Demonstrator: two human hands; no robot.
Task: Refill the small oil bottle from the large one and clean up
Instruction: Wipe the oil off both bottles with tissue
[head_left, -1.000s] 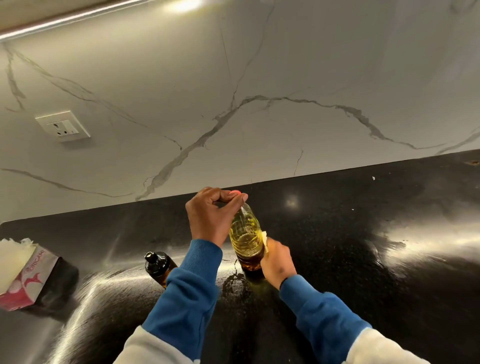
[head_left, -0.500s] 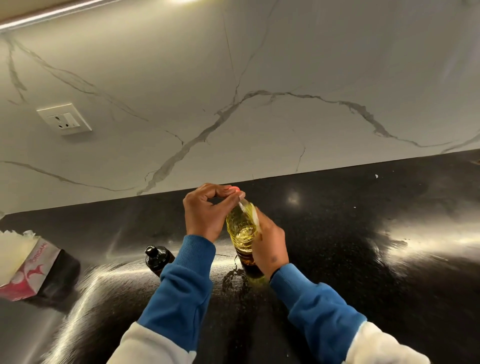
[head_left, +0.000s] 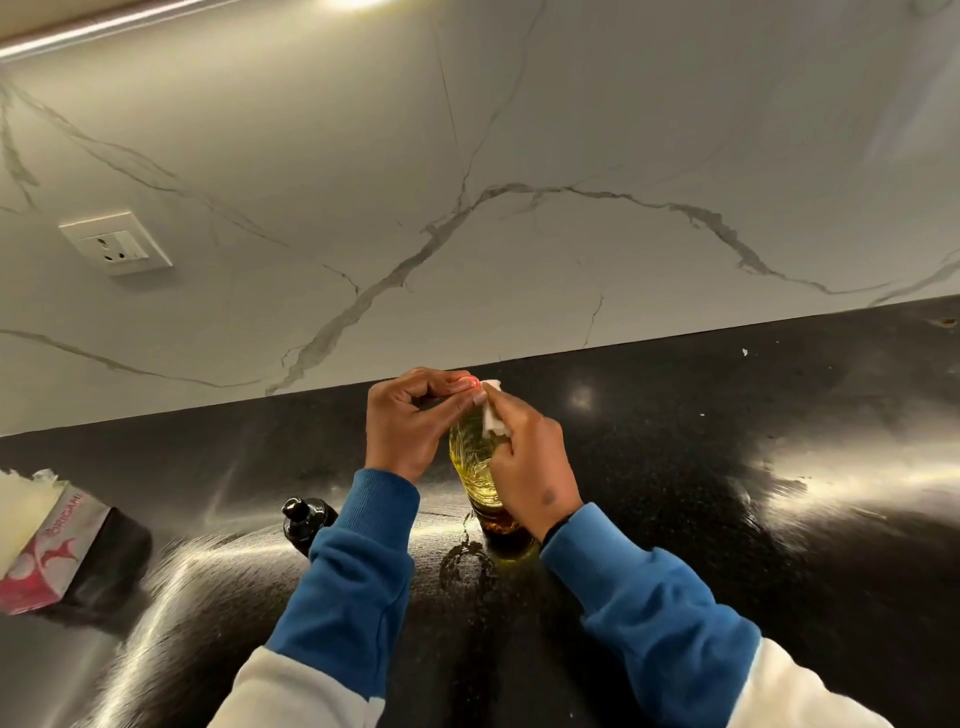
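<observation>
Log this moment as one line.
left hand: grips red cap | right hand: wipes large oil bottle with tissue | small dark bottle: standing left

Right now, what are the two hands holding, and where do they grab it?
The left hand grips the big oil bottle at its red cap. The right hand holds a white tissue against the bottle's upper side.

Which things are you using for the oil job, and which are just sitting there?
Using: big oil bottle, its red cap, tissue, small dark bottle, left hand, right hand, tissue box.

Just there: wall socket, counter, oil smear.
</observation>
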